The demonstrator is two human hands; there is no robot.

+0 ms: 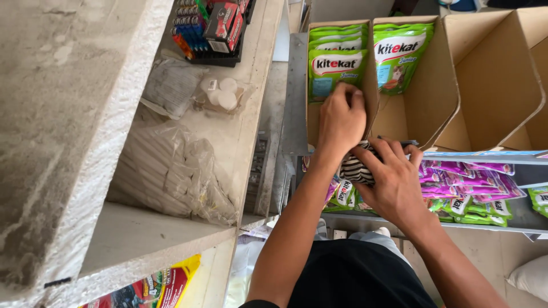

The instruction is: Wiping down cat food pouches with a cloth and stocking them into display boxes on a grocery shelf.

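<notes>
Left hand (341,120) and right hand (390,181) together, both clamped on striped pouch (357,169) at frame centre. Cardboard box (411,120) with green pouches (338,65) at 12 o'clock; purple pouches (462,179) at 3 o'clock.

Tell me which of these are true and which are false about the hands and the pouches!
1. Both hands are on a striped cloth. True: the left hand and right hand grip it together.
2. The green pouches stand in a cardboard box. True.
3. The purple pouches are in the cardboard box too. False: they lie on a lower shelf, right of the hands.
4. The right-most box compartment is full of pouches. False: it looks empty.
</notes>
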